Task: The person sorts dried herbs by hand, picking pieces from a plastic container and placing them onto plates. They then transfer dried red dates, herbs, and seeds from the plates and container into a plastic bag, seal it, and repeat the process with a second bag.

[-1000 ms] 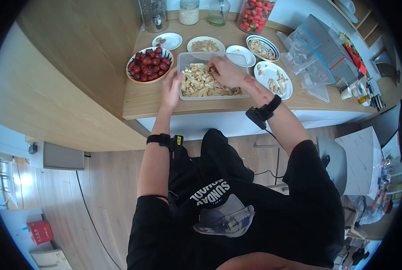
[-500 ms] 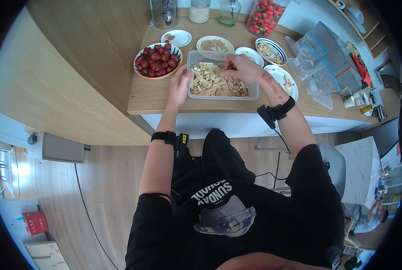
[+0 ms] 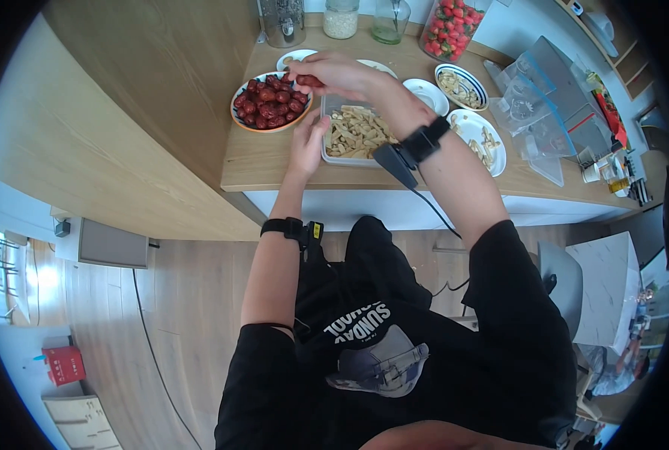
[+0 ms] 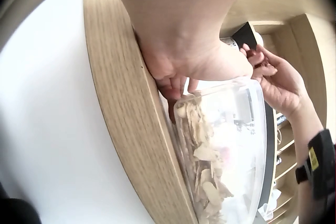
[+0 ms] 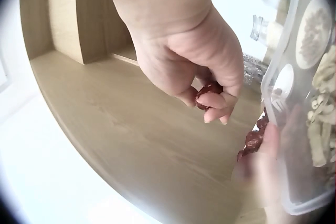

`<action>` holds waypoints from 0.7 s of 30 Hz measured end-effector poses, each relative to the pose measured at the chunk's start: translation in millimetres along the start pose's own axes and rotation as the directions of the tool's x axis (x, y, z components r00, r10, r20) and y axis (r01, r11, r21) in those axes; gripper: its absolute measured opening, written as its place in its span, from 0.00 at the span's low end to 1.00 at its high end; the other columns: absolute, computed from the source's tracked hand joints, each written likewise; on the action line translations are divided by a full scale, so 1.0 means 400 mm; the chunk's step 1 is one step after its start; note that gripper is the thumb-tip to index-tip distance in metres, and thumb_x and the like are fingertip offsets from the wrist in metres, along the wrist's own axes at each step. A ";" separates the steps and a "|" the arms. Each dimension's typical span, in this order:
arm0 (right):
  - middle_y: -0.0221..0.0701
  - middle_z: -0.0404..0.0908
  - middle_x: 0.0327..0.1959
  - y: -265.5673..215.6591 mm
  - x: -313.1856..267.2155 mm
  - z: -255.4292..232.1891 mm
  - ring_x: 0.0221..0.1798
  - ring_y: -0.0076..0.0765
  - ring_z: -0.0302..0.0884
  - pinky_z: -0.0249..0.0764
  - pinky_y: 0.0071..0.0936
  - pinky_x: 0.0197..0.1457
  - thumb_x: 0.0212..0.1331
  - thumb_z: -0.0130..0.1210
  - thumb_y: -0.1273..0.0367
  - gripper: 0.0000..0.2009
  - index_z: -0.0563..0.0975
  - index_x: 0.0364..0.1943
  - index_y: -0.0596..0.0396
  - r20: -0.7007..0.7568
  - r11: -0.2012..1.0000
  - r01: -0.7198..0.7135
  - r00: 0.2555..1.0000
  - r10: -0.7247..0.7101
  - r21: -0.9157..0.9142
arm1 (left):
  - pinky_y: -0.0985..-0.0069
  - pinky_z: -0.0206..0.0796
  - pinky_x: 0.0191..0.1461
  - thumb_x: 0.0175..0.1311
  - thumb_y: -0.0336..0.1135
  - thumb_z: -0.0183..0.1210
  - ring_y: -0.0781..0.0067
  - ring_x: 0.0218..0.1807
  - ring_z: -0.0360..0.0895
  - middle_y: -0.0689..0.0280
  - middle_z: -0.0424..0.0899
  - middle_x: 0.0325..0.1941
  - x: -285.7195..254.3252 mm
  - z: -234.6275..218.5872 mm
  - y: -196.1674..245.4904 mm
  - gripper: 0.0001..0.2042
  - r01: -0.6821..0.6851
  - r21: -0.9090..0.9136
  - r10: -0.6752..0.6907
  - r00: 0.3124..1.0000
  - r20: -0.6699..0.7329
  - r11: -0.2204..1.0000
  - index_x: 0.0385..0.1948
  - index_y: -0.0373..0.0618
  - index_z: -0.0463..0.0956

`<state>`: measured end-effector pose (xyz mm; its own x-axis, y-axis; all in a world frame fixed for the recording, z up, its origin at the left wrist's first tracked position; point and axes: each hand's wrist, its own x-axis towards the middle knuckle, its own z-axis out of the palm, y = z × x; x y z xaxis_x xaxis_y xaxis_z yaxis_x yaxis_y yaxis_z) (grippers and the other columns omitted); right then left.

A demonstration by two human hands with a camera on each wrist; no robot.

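Note:
My right hand (image 3: 338, 75) is over the bowl (image 3: 248, 127) of red dates, its fingers curled round a red date (image 5: 210, 91). More dates (image 3: 269, 106) fill the bowl to its top. Against the left end of the clear plastic container (image 3: 349, 161) rests my left hand (image 3: 306, 142), fingers extended along the outside, thumb at the rim. Pale dried slices (image 3: 357, 129) lie in the container, and my right forearm covers its right part in the head view. The left wrist view shows the container wall (image 4: 247, 145) beside the left thumb.
Behind stand a white plate (image 3: 295, 56), a jar of white grains (image 3: 341, 22) and a tall container of strawberries (image 3: 452, 30). To the right are a small white dish (image 3: 426, 94), a blue-rimmed bowl (image 3: 462, 86), a plate of slices (image 3: 492, 150) and clear plastic bags (image 3: 533, 105).
My right hand has left the slices in the container and moved left to the date bowl, where it now holds a date. The left hand has stayed at the container's left end.

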<state>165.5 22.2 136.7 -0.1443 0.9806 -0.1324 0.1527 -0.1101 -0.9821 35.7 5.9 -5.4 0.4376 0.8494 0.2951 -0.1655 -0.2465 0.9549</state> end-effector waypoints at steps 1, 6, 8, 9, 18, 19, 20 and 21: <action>0.22 0.80 0.35 0.007 0.050 -0.005 0.35 0.14 0.74 0.69 0.15 0.35 0.71 0.53 0.57 0.16 0.80 0.42 0.57 0.004 1.000 0.010 1.000 -0.010 0.000 | 0.74 0.63 0.61 0.71 0.45 0.54 0.70 0.54 0.75 0.56 0.82 0.51 -0.002 0.000 0.010 0.25 0.017 0.003 -0.018 1.000 0.007 1.000 0.59 0.31 0.72; 0.45 0.86 0.44 0.021 0.181 -0.005 0.45 0.46 0.85 0.79 0.38 0.44 0.51 0.56 0.70 0.12 0.85 0.38 0.59 -0.092 0.486 -0.010 0.985 -0.146 -0.874 | 0.73 0.64 0.61 0.70 0.45 0.54 0.69 0.52 0.75 0.57 0.82 0.50 0.001 0.006 0.005 0.25 0.031 0.010 -0.031 0.999 -0.020 0.999 0.59 0.31 0.72; 0.47 0.84 0.47 0.049 0.200 0.003 0.49 0.51 0.83 0.79 0.40 0.50 0.51 0.55 0.71 0.14 0.85 0.41 0.58 -0.099 0.483 -0.005 0.981 -0.169 -0.876 | 0.80 0.59 0.41 0.70 0.46 0.52 0.80 0.36 0.66 0.73 0.72 0.32 -0.002 0.012 0.007 0.20 -0.032 0.003 0.032 0.997 -0.077 0.999 0.48 0.34 0.76; 0.48 0.83 0.50 0.057 0.204 0.007 0.54 0.56 0.81 0.78 0.42 0.56 0.51 0.54 0.72 0.16 0.84 0.44 0.56 -0.106 0.479 -0.007 0.978 -0.181 -0.878 | 0.79 0.59 0.42 0.70 0.46 0.52 0.80 0.37 0.66 0.72 0.73 0.33 0.000 0.007 0.003 0.21 -0.017 0.017 0.018 0.998 -0.062 1.000 0.48 0.33 0.75; 0.36 0.86 0.39 0.054 0.098 -0.059 0.38 0.36 0.84 0.79 0.30 0.45 0.59 0.52 0.76 0.15 0.80 0.50 0.60 -0.104 0.674 0.286 0.873 -0.476 -0.681 | 0.75 0.65 0.59 0.71 0.44 0.55 0.72 0.52 0.76 0.59 0.82 0.50 0.005 -0.002 -0.002 0.23 0.049 -0.034 -0.050 0.998 -0.030 0.998 0.58 0.32 0.73; 0.36 0.86 0.39 0.050 0.048 -0.067 0.38 0.36 0.84 0.79 0.30 0.45 0.59 0.52 0.76 0.15 0.80 0.50 0.60 -0.114 0.681 0.268 0.880 -0.461 -0.681 | 0.75 0.65 0.59 0.71 0.44 0.55 0.73 0.52 0.76 0.60 0.82 0.50 0.001 -0.001 -0.004 0.23 0.054 -0.056 -0.056 0.998 -0.023 0.997 0.58 0.32 0.73; 0.35 0.86 0.38 0.019 -0.033 -0.055 0.38 0.33 0.84 0.78 0.28 0.44 0.61 0.52 0.75 0.13 0.80 0.48 0.62 -0.149 0.752 0.322 0.862 -0.484 -0.576 | 0.75 0.65 0.59 0.71 0.44 0.55 0.73 0.52 0.76 0.60 0.82 0.50 -0.003 0.000 0.001 0.23 0.067 -0.068 -0.068 0.998 -0.010 0.995 0.58 0.32 0.73; 0.34 0.85 0.37 0.013 -0.095 -0.056 0.38 0.30 0.84 0.78 0.27 0.43 0.63 0.52 0.75 0.11 0.80 0.46 0.64 -0.190 0.804 0.375 0.844 -0.502 -0.463 | 0.75 0.65 0.60 0.71 0.44 0.56 0.73 0.52 0.75 0.60 0.82 0.51 -0.004 0.001 0.011 0.23 0.048 -0.085 -0.048 0.999 -0.003 0.995 0.58 0.33 0.73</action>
<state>193.9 -11.9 139.7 -0.0131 0.9132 0.4072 0.5208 0.3539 -0.7769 34.6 3.3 -1.7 0.4426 0.8616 0.2484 -0.2184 -0.1650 0.9618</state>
